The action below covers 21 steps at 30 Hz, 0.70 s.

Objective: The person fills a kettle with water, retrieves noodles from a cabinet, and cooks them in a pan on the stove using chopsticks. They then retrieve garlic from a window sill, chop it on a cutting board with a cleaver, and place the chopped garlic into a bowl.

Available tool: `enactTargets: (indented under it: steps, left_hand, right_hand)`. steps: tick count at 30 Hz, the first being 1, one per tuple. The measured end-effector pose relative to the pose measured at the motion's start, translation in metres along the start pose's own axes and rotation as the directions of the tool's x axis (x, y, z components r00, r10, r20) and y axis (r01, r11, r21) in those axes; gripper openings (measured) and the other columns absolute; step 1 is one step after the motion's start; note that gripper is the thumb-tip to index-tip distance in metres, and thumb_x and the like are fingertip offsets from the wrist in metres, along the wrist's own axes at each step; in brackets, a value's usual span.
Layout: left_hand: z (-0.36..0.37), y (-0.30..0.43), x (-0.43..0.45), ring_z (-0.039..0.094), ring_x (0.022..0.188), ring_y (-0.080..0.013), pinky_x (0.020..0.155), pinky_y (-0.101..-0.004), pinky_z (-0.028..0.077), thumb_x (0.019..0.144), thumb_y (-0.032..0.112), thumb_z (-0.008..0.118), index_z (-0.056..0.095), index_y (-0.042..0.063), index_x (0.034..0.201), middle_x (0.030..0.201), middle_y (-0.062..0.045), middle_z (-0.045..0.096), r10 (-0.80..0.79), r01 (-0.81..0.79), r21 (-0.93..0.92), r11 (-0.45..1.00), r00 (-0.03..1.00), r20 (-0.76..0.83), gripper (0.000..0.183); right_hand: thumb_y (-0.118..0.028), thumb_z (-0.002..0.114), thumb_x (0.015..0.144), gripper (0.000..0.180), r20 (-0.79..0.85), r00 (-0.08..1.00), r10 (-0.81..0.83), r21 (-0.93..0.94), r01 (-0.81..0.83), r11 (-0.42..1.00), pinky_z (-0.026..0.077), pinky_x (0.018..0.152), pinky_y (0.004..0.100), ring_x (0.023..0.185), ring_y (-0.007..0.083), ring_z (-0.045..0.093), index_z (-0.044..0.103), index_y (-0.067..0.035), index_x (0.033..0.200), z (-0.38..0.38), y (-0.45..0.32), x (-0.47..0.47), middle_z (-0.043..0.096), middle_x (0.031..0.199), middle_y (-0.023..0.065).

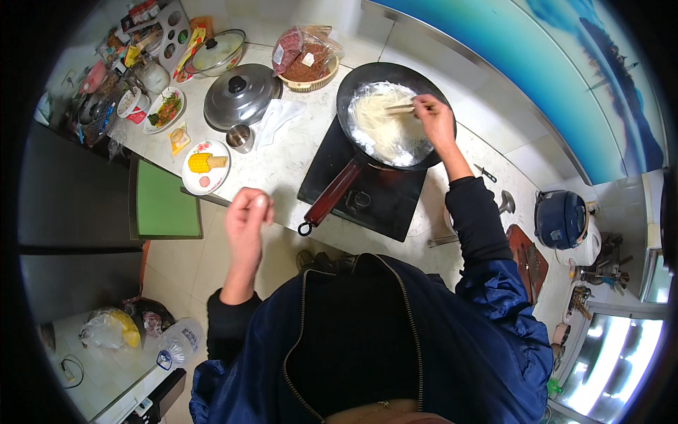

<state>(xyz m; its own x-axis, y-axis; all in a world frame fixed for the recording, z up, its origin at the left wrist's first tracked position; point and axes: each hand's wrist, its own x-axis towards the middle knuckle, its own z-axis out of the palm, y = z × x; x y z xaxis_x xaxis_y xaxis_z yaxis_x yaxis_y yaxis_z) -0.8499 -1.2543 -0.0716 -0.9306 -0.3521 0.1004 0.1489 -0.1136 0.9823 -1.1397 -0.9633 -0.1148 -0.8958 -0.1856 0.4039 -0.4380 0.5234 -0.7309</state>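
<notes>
My right hand [435, 123] grips a pair of chopsticks [398, 109], their tips among pale noodles [377, 114]. White foam rings the noodles in a dark wok [349, 87], and steam hazes part of the liquid. The wok sits on a black induction cooktop [389, 204]; its reddish-brown handle [335, 192] points toward my body. My left hand [248, 220] hovers near the counter's front edge, fingers curled in, with nothing visible in it. Close to it lies a floral plate [218, 183] with a partly stripped corn cob [201, 162] and a small pink round piece [205, 182].
Left of the wok are a metal lid [228, 106], a steel cup [241, 139], a white cloth [278, 119] and a basket of bagged food [312, 82]. To the right lie a small knife [484, 173], a ladle [507, 202], a cutting board [524, 254] and a blue cooker [560, 220].
</notes>
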Motion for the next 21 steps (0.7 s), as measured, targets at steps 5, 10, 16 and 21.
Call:
enactTargets:
  steps: [5,10,16,21]
  left_hand:
    - [0.013,0.119,-0.02,0.038,0.046,-0.0073,0.046,-0.0207,0.027,0.08,0.038,0.061,0.049,0.01,0.068,0.051,0.002,0.044,0.756,-0.65,-0.398,0.648,0.611,0.235,0.033]
    - [0.034,0.169,-0.028,0.035,0.047,-0.0074,0.047,-0.022,0.025,0.087,0.048,0.046,0.047,0.027,0.12,0.058,0.004,0.049,0.974,-0.806,-0.549,0.219,0.145,0.176,0.04]
    - [0.04,0.183,-0.029,0.035,0.047,-0.0069,0.047,-0.0225,0.024,0.088,0.044,0.046,0.044,0.021,0.082,0.056,0.004,0.046,0.963,-0.811,-0.527,0.254,0.16,0.218,0.024]
    - [0.029,0.184,-0.027,0.035,0.047,-0.0068,0.048,-0.0222,0.024,0.088,0.042,0.046,0.035,0.019,0.074,0.056,0.004,0.046,0.955,-0.754,-0.601,0.264,0.118,0.272,0.029]
  right_hand:
    - [-0.014,0.056,0.085,0.017,0.173,0.981,0.091,0.217,-0.128,0.968,0.047,0.06,0.0228,0.067,0.011,0.059,0.061,0.002,0.091,-0.014,-0.018,-0.006,0.061,0.076,0.0041]
    - [-0.017,0.058,0.084,0.017,-0.186,0.982,0.044,-0.108,-0.065,0.992,0.046,0.059,0.0243,0.063,0.0116,0.059,0.062,0.0,0.088,-0.034,0.0,0.009,0.062,0.069,0.0062]
    - [-0.019,0.058,0.083,0.02,-0.127,0.99,0.058,-0.167,-0.079,0.983,0.047,0.06,0.0258,0.063,0.0135,0.06,0.062,-0.001,0.088,-0.028,0.001,0.006,0.062,0.068,0.0077]
    - [-0.02,0.057,0.081,0.018,-0.167,0.982,0.086,-0.173,-0.116,0.978,0.048,0.063,0.03,0.066,0.0225,0.063,0.063,-0.004,0.086,-0.03,-0.004,0.007,0.064,0.07,0.0124]
